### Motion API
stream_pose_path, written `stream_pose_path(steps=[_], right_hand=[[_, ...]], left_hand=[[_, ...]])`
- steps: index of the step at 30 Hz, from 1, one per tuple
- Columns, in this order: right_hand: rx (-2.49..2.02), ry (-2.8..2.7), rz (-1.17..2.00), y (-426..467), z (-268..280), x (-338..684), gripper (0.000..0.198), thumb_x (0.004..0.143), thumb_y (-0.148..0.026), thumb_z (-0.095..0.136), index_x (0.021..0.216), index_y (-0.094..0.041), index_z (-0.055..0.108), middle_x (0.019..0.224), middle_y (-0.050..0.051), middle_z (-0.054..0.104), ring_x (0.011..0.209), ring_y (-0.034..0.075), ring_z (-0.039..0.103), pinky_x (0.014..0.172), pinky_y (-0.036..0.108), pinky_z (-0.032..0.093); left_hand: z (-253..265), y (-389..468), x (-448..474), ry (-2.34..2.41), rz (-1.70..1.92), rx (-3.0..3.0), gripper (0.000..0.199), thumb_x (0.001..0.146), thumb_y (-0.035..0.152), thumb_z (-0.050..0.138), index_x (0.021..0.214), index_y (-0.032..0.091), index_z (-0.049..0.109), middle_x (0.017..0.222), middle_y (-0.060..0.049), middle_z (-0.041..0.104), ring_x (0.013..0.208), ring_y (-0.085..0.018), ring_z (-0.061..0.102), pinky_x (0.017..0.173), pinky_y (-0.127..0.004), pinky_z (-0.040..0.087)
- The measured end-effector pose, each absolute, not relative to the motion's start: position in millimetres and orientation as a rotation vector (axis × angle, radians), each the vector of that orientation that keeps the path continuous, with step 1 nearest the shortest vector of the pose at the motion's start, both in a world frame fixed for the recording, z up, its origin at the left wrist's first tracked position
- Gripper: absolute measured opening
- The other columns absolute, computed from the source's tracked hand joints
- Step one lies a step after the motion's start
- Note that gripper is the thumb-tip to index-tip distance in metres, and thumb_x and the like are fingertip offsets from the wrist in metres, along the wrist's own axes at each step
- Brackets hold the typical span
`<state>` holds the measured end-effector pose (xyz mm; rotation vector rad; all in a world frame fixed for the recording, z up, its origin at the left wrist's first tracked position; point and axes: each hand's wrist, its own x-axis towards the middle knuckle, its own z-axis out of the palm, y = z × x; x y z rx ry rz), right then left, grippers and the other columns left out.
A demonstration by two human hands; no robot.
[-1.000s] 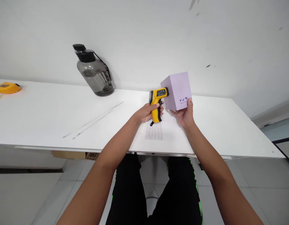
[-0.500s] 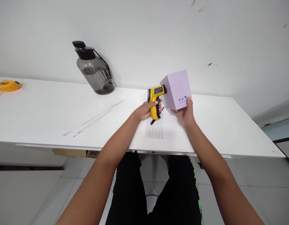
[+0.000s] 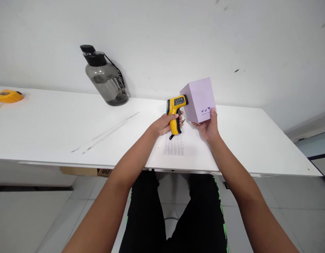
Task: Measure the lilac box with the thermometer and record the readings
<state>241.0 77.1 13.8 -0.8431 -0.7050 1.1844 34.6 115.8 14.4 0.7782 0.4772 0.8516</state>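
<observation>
My left hand point(image 3: 164, 124) is wrapped round the grip of a yellow and black infrared thermometer gun point(image 3: 174, 121), its fingers by the trigger. The gun's black nose meets the left side of a lilac box point(image 3: 201, 100); whether they touch I cannot tell. My right hand point(image 3: 209, 127) holds that box from below and the right, thumb on the printed front face, with the box tilted above the table. Below the gun lies a dark pen point(image 3: 171, 136), partly hidden, over a sheet of paper point(image 3: 175, 149) with rows of handwriting.
A grey water bottle point(image 3: 105, 82) with a black lid stands against the wall on the left. At the far left lies a yellow-orange tool point(image 3: 8, 96), cut off by the frame. The white table point(image 3: 59, 130) has dark streaks, and its front edge runs before my legs.
Hardly anything differs. The thermometer gun and the box sit almost as before, with only a slight shift of the view.
</observation>
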Motion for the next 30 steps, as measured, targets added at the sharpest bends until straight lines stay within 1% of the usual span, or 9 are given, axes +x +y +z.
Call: stream_pose_path(steps=[8,13,17,23,30], right_hand=[[-0.842,-0.68,1.184,78.2,12.1,239.4,0.057,0.076,-0.075,0.065,0.114,-0.033,0.063,0.12,0.002,0.07,0.108,0.025,0.067,0.08,0.042,0.063],[-0.827,-0.706,1.202,75.1,15.3,237.3,0.059,0.077,-0.074,0.065,0.117,-0.032,0.062,0.123,0.003,0.069,0.108,0.025,0.068,0.08,0.041,0.063],[-0.825,-0.721,1.195,74.3,16.5,236.8,0.057,0.079,-0.073,0.064,0.117,-0.032,0.063,0.128,0.003,0.068,0.112,0.024,0.067,0.079,0.038,0.063],[-0.821,-0.716,1.201,75.0,15.8,237.4,0.056,0.08,-0.073,0.063,0.118,-0.032,0.062,0.127,0.004,0.07,0.114,0.025,0.067,0.082,0.042,0.063],[-0.816,-0.715,1.197,73.5,16.6,236.8,0.055,0.08,-0.072,0.063,0.118,-0.032,0.064,0.128,0.003,0.069,0.114,0.024,0.067,0.081,0.04,0.063]], left_hand=[[12.2,116.4,33.8,0.43,0.817,0.776,0.024,0.086,0.016,0.073,0.109,0.01,0.068,0.081,-0.003,0.069,0.077,-0.013,0.068,0.084,-0.034,0.06],[11.0,117.7,33.4,0.422,0.815,0.792,0.025,0.085,0.018,0.075,0.109,0.011,0.069,0.084,-0.004,0.07,0.08,-0.014,0.069,0.087,-0.035,0.06],[10.2,118.4,33.0,0.416,0.805,0.792,0.027,0.084,0.019,0.077,0.109,0.012,0.069,0.083,-0.003,0.07,0.08,-0.013,0.068,0.088,-0.034,0.06],[9.7,118.0,32.6,0.416,0.81,0.788,0.026,0.086,0.019,0.075,0.11,0.011,0.069,0.083,-0.003,0.069,0.079,-0.013,0.068,0.088,-0.035,0.06],[7.4,118.0,33.9,0.406,0.829,0.796,0.029,0.084,0.021,0.079,0.109,0.012,0.068,0.084,-0.003,0.07,0.08,-0.013,0.07,0.086,-0.034,0.06]])
